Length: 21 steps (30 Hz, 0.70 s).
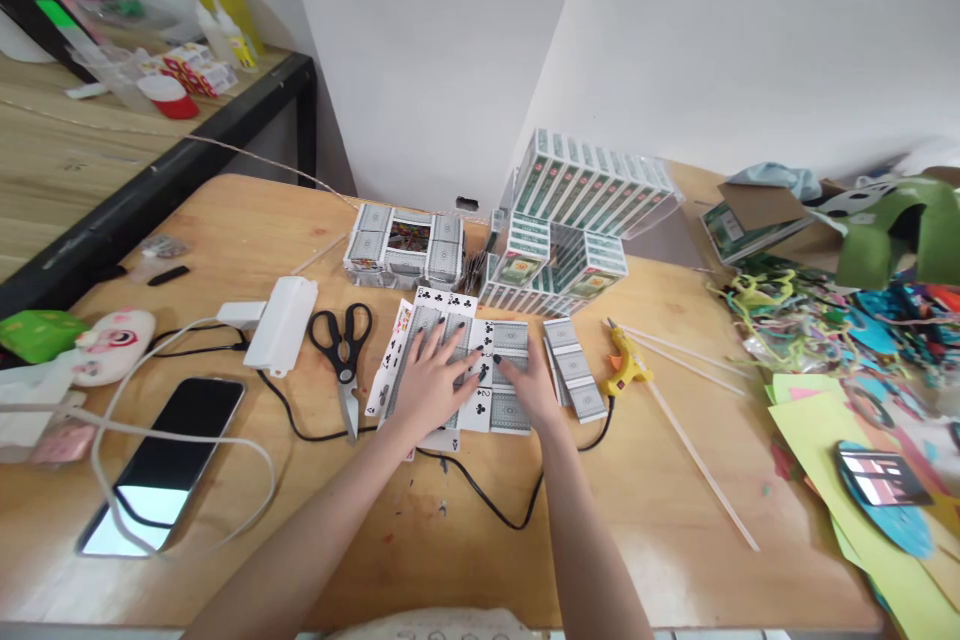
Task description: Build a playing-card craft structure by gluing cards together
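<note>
Near-right, tan wooden tabletop [720, 580] gave room.
Black-handled scissors [345, 357] hemmed your left hand [435, 382], a yellow glue gun [627, 362] your right hand [531, 387].

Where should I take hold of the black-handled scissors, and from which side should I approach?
Probably by the black handles, from above, with the left hand, which now rests on the playing cards. The scissors lie flat, their finger loops pointing away from the person; the metal blade points toward the person, its tip at the black cable.

1 head-worn camera, facing forward and down, above both hands [433, 378] and table [660, 550], wide view
</note>
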Each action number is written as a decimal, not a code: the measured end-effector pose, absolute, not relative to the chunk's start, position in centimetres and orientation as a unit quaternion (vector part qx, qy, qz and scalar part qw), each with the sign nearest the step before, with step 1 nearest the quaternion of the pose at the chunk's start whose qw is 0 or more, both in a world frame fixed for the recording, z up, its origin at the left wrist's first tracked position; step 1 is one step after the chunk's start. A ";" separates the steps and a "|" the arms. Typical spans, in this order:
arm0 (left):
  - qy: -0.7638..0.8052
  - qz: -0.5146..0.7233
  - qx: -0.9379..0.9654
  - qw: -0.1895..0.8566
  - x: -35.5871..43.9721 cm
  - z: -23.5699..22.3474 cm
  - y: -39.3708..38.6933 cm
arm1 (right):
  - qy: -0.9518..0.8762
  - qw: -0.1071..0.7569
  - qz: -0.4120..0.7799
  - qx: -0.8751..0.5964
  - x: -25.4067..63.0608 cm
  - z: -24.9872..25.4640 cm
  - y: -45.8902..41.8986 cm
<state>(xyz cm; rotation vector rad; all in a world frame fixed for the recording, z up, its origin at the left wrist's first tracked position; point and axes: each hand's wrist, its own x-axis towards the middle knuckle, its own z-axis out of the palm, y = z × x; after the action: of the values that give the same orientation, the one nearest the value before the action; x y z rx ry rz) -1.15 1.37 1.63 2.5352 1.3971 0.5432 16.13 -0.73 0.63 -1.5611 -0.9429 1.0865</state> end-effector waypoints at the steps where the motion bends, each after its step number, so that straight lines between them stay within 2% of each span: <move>1: 0.472 0.182 0.857 0.097 -1.2 1.7 1.4 | -0.389 0.482 0.447 -0.645 16.2 0.5 -0.6; 10: 0.471 0.176 0.859 0.094 -1.1 1.7 1.3 | -0.397 0.478 0.421 -0.661 16.5 0.1 -0.2; 21: 0.436 0.147 0.882 0.105 -1.8 1.6 1.5 | -0.359 0.484 0.480 -0.638 16.3 0.6 -0.3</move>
<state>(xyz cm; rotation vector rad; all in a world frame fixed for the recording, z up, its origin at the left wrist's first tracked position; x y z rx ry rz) -1.85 1.50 1.58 2.5988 1.2842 0.4318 16.27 -0.28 0.58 -1.5549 -0.8734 1.1685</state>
